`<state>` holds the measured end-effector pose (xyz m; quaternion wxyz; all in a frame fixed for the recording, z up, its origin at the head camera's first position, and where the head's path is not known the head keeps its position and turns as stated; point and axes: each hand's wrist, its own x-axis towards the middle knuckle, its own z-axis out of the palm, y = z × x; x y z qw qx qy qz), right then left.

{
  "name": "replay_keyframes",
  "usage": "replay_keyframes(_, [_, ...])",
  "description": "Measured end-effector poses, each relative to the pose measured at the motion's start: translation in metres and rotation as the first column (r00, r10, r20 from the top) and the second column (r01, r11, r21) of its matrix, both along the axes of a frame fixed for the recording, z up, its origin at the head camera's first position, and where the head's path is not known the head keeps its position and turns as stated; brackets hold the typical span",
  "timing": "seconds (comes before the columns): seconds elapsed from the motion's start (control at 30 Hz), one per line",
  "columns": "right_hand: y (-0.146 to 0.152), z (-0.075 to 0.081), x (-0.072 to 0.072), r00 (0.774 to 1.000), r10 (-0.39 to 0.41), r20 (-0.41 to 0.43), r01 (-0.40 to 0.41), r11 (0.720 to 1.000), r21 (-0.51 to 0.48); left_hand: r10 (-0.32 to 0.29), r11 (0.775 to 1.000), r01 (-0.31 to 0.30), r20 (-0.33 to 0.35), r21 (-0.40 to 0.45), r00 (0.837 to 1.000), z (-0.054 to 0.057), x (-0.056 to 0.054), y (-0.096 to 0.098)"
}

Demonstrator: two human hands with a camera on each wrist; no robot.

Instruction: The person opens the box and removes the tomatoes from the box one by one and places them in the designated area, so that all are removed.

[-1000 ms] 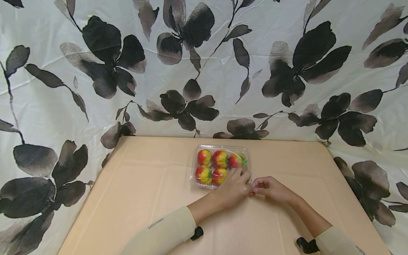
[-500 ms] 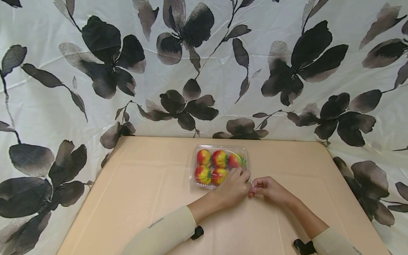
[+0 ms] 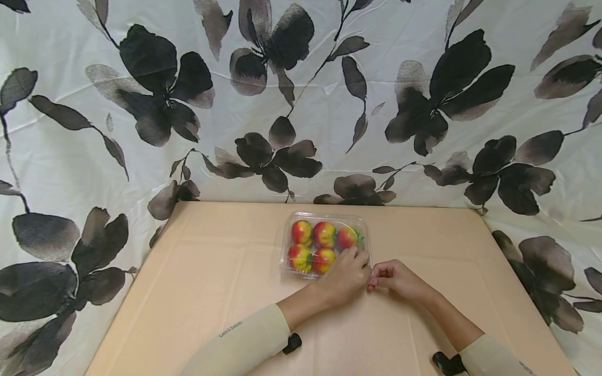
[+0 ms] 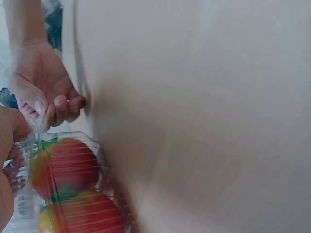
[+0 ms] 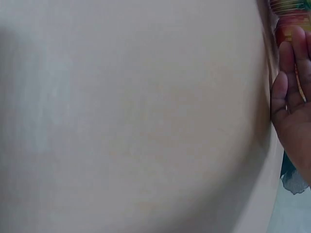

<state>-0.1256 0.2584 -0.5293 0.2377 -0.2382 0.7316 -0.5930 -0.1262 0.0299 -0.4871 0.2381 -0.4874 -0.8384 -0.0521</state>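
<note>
A clear plastic clamshell box [image 3: 285,250] stands on the table and holds several red-and-yellow fruits [image 3: 324,234] with green leaves. My left hand [image 3: 345,279] lies over its front right part, fingers bent over the lid's edge, and hides whatever is under it. At the near right corner my right hand [image 3: 400,277] pinches the plastic edge between thumb and fingertips. From the left wrist, part of my left hand [image 4: 6,160] shows beside the plastic, with my right hand [image 4: 43,82] beyond. The right wrist view has my right hand [image 5: 295,92] at its edge.
A tan-covered table [image 3: 226,292] extends around the box. Behind it hangs a white cloth [image 3: 348,136] printed with dark flowers. Black wrist cameras sit under the left sleeve [image 3: 244,339] and the right sleeve [image 3: 496,357].
Both hands stay at the box's near right corner. The right forearm has shifted slightly left, and the box looks almost unmoved.
</note>
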Motion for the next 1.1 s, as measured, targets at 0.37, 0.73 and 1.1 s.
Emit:
replay_keyframes(0.37, [0.001,-0.004,-0.005,1.000,0.020,-0.016,-0.020,1.000,0.018,0.001,1.000,-0.001,0.017,0.010,1.000,0.000,-0.004,-0.001])
replay_keyframes(0.73, [0.003,-0.002,-0.009,0.999,0.030,-0.019,-0.030,0.999,0.033,0.007,1.000,-0.006,0.035,-0.028,0.999,0.004,-0.003,-0.002])
replay_keyframes(1.1, [0.005,0.000,-0.010,0.999,0.006,-0.032,-0.004,0.998,0.059,-0.006,1.000,0.006,-0.024,-0.025,1.000,0.008,-0.005,-0.002])
